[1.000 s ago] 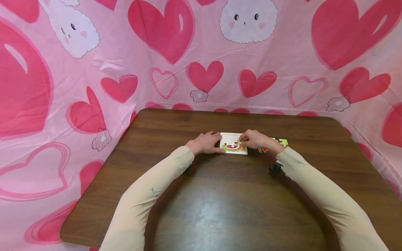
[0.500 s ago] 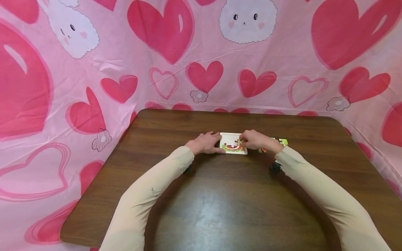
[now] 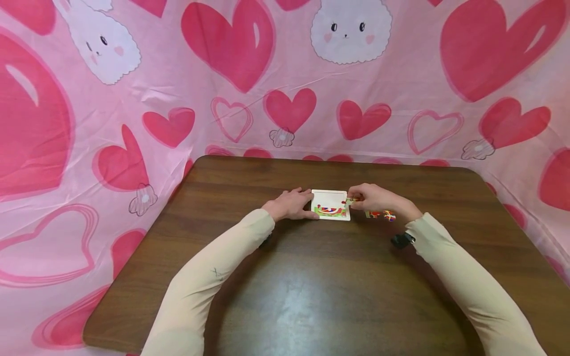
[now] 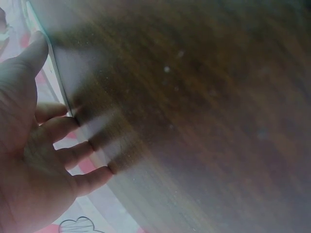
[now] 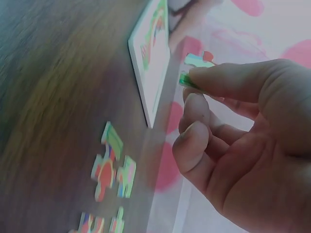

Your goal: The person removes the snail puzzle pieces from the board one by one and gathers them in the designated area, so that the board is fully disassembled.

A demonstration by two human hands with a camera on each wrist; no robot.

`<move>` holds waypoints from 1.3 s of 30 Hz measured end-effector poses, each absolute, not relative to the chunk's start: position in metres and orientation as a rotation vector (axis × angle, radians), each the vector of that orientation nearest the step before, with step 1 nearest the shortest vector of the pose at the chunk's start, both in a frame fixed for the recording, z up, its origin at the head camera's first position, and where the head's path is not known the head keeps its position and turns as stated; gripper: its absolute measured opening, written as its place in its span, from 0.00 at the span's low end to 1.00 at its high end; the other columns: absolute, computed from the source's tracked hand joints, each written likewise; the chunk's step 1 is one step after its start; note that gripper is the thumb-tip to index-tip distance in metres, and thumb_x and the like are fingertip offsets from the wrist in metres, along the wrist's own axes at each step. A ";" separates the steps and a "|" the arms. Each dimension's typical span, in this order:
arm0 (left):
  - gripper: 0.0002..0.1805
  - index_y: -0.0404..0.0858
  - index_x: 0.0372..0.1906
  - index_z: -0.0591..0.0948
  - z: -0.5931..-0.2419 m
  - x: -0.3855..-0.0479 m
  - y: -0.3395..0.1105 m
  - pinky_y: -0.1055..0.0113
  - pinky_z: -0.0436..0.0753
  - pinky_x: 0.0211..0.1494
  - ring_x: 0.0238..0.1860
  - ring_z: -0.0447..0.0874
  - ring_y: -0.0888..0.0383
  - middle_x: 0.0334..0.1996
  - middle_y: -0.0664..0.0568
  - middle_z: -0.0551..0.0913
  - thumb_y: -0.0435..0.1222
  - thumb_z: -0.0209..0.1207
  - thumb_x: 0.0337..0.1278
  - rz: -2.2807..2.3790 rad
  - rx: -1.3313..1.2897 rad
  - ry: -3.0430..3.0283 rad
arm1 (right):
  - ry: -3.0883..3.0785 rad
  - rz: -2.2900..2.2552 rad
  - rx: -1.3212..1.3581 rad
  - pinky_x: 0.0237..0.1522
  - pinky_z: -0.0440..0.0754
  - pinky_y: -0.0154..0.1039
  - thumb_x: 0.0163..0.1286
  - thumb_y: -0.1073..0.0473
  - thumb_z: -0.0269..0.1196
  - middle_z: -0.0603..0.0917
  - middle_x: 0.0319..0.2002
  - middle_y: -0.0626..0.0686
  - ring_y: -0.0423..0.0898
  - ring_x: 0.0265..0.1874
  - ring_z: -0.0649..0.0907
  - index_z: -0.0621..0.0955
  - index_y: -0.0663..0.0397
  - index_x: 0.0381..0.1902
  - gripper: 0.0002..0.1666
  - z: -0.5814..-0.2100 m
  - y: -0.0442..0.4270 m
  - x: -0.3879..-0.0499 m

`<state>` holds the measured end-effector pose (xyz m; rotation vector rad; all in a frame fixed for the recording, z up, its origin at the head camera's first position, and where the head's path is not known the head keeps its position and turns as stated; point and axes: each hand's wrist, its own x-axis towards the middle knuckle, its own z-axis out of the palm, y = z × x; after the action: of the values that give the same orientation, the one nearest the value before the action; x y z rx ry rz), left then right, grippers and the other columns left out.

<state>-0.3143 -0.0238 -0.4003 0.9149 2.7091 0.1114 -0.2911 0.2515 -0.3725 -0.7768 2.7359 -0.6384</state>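
Note:
A white puzzle tray [image 3: 328, 196] lies on the table, its near side filled with red and green pieces. My left hand [image 3: 291, 204] rests at the tray's left edge, thumb at the near corner and fingers spread; in the left wrist view the hand [image 4: 43, 141] touches the tray's edge and the tabletop. At the tray's right edge, my right hand [image 3: 376, 199] pinches a green and red puzzle piece [image 3: 352, 201]. The right wrist view shows this piece [image 5: 197, 60] between thumb and fingers of the hand [image 5: 257, 131], raised off the table.
Several loose puzzle pieces [image 3: 389, 215] lie on the brown table [image 3: 294, 277] to the right of the tray, partly under the right hand and wrist. In the right wrist view, loose pieces [image 5: 105, 174] lie beside the tray. A pink heart-patterned cloth [image 3: 285, 69] hangs behind the table.
My right hand has moved a little right, from over the tray to its right edge, with the piece still pinched. The left hand has stayed in place.

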 end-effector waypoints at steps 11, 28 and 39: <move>0.46 0.46 0.75 0.61 -0.401 -0.314 -0.026 0.40 0.56 0.76 0.78 0.51 0.44 0.78 0.50 0.56 0.67 0.53 0.58 0.124 0.914 2.702 | 2.634 -0.861 -0.582 0.25 0.77 0.39 0.71 0.58 0.61 0.79 0.25 0.55 0.48 0.22 0.77 0.81 0.56 0.41 0.08 -0.371 0.283 -0.279; 0.47 0.46 0.76 0.60 -0.402 -0.315 -0.026 0.41 0.55 0.76 0.79 0.50 0.45 0.78 0.50 0.55 0.68 0.53 0.58 0.139 0.901 2.702 | 2.629 -1.012 -0.447 0.23 0.78 0.39 0.69 0.56 0.64 0.79 0.25 0.57 0.44 0.20 0.78 0.79 0.59 0.38 0.11 -0.379 0.342 -0.263; 0.48 0.48 0.76 0.60 -0.403 -0.316 -0.025 0.41 0.54 0.77 0.79 0.49 0.46 0.78 0.52 0.55 0.69 0.53 0.56 0.131 0.893 2.706 | 2.580 -0.992 -0.432 0.21 0.79 0.39 0.70 0.58 0.63 0.77 0.24 0.53 0.42 0.19 0.77 0.78 0.62 0.37 0.11 -0.388 0.378 -0.262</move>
<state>-0.3158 -0.0254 -0.4027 0.8928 2.7064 0.1307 -0.2616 0.3776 -0.3878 -0.4317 2.5801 -0.9918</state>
